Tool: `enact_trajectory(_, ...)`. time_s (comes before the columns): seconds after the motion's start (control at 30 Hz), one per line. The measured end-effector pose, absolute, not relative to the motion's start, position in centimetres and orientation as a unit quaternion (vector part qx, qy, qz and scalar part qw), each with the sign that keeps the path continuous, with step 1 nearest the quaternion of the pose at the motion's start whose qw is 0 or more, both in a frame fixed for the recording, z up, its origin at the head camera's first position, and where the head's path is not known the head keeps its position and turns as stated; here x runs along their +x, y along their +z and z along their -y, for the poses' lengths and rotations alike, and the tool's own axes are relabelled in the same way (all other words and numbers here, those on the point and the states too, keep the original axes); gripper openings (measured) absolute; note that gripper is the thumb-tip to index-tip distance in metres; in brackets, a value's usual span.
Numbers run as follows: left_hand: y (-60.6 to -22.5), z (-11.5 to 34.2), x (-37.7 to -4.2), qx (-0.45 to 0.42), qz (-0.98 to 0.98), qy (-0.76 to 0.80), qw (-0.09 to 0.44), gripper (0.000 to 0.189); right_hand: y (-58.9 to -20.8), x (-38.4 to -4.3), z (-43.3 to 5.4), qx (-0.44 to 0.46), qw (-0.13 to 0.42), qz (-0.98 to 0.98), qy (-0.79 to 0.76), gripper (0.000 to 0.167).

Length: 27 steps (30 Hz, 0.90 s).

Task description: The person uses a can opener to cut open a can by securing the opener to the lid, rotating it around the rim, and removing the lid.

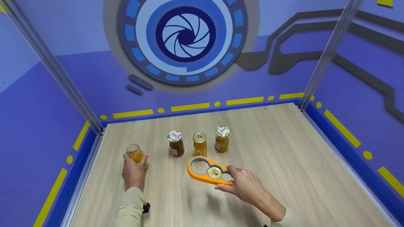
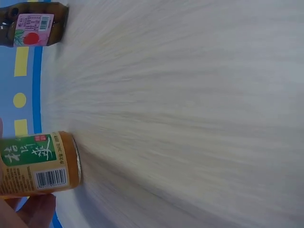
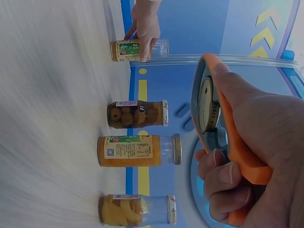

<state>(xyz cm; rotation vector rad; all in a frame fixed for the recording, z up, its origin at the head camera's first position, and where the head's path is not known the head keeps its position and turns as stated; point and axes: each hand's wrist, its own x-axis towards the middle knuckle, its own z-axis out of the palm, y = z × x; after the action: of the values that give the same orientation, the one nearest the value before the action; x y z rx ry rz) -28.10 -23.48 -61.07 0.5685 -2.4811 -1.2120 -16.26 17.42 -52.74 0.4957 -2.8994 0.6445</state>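
On the left of the table, my left hand (image 1: 132,173) grips an uncapped glass jar (image 1: 133,147) of orange contents. Its green and tan label shows in the left wrist view, its base at or close to the tabletop. My right hand (image 1: 247,186) holds an orange jar opener (image 1: 203,179) by its handle end, raised above the table. A gold lid (image 1: 215,172) sits in the opener's middle opening, while the larger ring at the far end has nothing in it. The right wrist view shows fingers curled round the opener (image 3: 227,111).
Three capped jars stand in a row beyond the opener: a dark jar (image 1: 176,148) with a patterned lid, a gold-lidded orange jar (image 1: 200,145), and a yellowish jar (image 1: 222,144) with a patterned lid. Blue printed walls (image 1: 85,75) enclose the wooden table (image 1: 268,142).
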Motion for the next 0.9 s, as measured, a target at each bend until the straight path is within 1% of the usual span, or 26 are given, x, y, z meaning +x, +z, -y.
enact_trajectory(0.1,-61.0,23.5,-28.1,0.217,0.869,-0.410,0.173,0.077,-52.7,-16.3,-17.2,0.163,0.057,0.961,0.218,0.078)
enact_trajectory(0.2,-60.7,23.6,-27.9,0.231,0.868,-0.406,0.170,0.081,-52.7,-16.3,-17.2,0.164,0.057,0.960,0.221,0.078)
enact_trajectory(0.3,-60.4,23.6,-27.6,0.245,0.867,-0.408,0.148,0.086,-52.6,-16.3,-17.1,0.165,0.061,0.959,0.222,0.077)
enact_trajectory(0.43,-60.2,23.6,-27.0,0.258,0.868,-0.411,0.107,0.090,-52.4,-16.3,-17.2,0.167,0.060,0.958,0.225,0.077)
enact_trajectory(0.6,-59.7,23.5,-26.1,0.245,0.869,-0.426,0.053,0.091,-52.1,-16.3,-17.2,0.167,0.054,0.958,0.227,0.080)
enact_trajectory(0.7,-59.4,23.1,-25.4,0.236,0.872,-0.427,0.021,0.088,-51.9,-16.3,-17.2,0.167,0.052,0.957,0.230,0.080)
enact_trajectory(0.83,-59.0,22.1,-24.3,0.235,0.874,-0.426,0.005,0.082,-51.9,-16.1,-17.2,0.179,0.072,0.955,0.226,0.077)
enact_trajectory(0.9,-58.7,21.3,-23.8,0.232,0.870,-0.436,0.005,0.083,-51.8,-16.0,-17.1,0.184,0.083,0.953,0.224,0.076)
